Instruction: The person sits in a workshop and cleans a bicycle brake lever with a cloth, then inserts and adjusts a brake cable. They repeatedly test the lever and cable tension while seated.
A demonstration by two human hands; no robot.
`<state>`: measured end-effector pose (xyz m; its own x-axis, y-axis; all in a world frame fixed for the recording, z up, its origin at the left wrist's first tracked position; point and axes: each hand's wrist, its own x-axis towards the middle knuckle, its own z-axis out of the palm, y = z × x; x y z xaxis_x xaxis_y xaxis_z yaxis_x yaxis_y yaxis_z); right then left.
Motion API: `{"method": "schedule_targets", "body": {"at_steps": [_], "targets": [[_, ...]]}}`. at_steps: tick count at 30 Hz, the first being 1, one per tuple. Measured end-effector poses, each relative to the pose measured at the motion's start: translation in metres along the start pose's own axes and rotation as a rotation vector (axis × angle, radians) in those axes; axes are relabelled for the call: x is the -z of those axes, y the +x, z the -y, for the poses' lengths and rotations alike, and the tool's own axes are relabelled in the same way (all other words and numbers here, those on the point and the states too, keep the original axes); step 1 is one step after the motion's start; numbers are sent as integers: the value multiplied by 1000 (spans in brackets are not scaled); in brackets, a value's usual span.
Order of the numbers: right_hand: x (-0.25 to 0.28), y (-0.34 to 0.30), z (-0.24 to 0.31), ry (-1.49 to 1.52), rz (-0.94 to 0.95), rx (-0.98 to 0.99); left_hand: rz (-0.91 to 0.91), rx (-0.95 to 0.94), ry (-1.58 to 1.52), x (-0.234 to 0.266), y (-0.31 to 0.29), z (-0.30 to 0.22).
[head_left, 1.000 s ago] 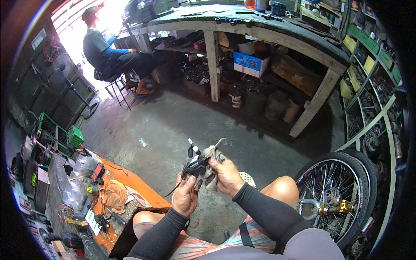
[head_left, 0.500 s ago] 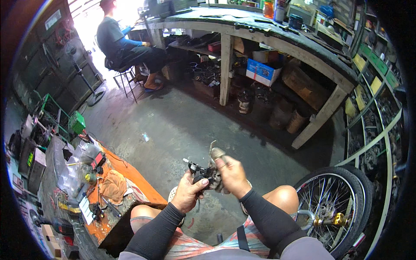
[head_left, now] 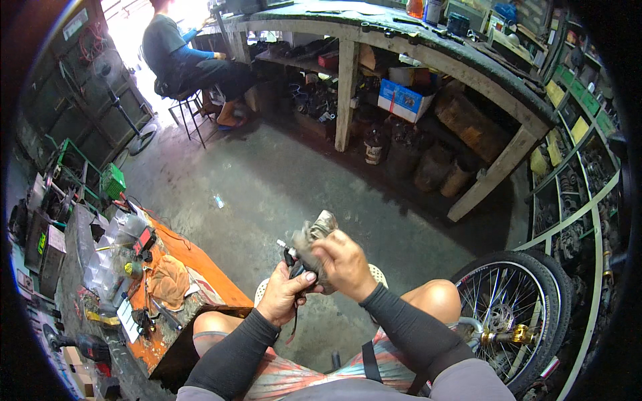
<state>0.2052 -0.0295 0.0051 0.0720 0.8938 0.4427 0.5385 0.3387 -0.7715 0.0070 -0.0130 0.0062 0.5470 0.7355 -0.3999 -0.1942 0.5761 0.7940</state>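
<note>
Orange-topped, the low bench (head_left: pixel 206 269) is standing at left. The right hand (head_left: pixel 344 264) is pinching a grey rag (head_left: pixel 319 230); beside it, the left hand (head_left: pixel 282 295) is clasping a small black part (head_left: pixel 295 270) under its thumb. Slackening grip or a snagging rag could be causing a drop.

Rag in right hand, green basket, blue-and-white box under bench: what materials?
Rag: likely cloth, matte and grimy; it bunches in the right hand. Green basket: probably moulded plastic, evenly coloured with mesh-like sides. Blue-and-white box: seems cardboard, printed; flat panels, straight edges.
</note>
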Motion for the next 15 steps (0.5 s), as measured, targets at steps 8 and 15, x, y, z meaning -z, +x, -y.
{"method": "schedule_targets", "body": {"at_steps": [8,15], "targets": [[22,14,-36,-104,-380,-151,94,8,-30,-7,-11,-6],[-4,-25,-14,579,-68,-423,74,10,-115,-2,-2,1]]}}
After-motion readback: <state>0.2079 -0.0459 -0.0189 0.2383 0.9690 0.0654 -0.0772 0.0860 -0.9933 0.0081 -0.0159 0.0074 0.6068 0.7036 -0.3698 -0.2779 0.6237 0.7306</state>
